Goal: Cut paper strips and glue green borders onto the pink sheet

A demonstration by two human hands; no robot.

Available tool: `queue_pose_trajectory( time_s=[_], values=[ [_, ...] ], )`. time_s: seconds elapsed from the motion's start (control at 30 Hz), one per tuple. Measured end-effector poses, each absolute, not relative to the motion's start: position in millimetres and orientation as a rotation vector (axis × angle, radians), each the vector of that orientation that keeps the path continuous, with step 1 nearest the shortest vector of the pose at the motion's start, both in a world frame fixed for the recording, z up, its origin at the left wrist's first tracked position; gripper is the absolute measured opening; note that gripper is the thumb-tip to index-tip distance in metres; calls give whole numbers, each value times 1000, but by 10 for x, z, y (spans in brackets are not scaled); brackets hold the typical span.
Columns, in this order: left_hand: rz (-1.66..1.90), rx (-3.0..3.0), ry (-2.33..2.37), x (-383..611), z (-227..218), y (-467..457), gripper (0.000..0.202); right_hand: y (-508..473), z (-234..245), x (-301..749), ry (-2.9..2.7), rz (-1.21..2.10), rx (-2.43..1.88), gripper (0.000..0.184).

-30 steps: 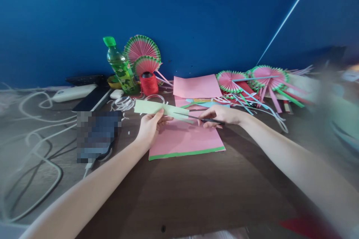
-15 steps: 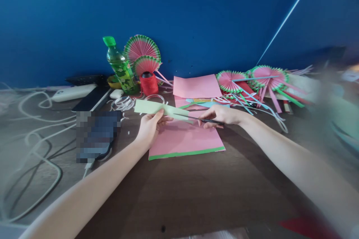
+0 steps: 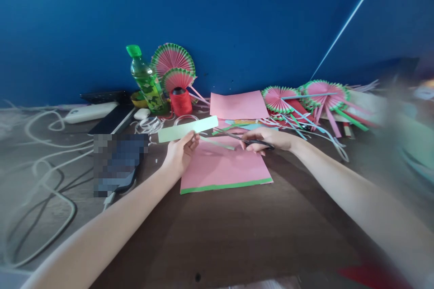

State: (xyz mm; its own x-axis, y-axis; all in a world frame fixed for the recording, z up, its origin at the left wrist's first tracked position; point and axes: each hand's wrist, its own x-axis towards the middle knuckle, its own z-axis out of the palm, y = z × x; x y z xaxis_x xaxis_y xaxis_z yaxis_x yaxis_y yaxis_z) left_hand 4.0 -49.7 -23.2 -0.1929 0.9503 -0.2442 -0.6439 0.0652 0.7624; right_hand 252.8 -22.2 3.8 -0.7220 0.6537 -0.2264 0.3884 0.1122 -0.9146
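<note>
My left hand (image 3: 181, 151) pinches a pale green paper strip (image 3: 176, 132) by its lower edge. A narrower green sliver (image 3: 219, 143) sticks out to the right from the same fingers, apart from the wide strip. In my right hand (image 3: 262, 139) is a pair of scissors (image 3: 233, 136), its blades pointing left with the tip near the strip's right end. Below both hands lies a pink sheet (image 3: 225, 167) with a green band along its near edge.
Folded pink-and-green paper fans (image 3: 323, 95) and loose strips lie at the back right. A green bottle (image 3: 145, 83), a red thread spool (image 3: 181, 101) and more fans stand at the back left. White cables (image 3: 73, 207) and a phone (image 3: 120, 162) cover the left side.
The wide strip has swung up at its right end, away from the scissors. The narrow sliver now hangs apart from it. The scissor blades have tilted upward.
</note>
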Motion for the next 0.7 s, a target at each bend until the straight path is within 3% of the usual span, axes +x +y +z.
queue_pose_trajectory(
  time_s=[0.43, 0.7],
  values=[
    [1569, 480, 974, 111, -198, -540, 5, -416, -93, 2100, -2096, 1402, -1014, 27],
    [1564, 598, 922, 187, -165, -605, 15, -581, -92, 1921, -1858, 1521, -942, 31]
  ],
)
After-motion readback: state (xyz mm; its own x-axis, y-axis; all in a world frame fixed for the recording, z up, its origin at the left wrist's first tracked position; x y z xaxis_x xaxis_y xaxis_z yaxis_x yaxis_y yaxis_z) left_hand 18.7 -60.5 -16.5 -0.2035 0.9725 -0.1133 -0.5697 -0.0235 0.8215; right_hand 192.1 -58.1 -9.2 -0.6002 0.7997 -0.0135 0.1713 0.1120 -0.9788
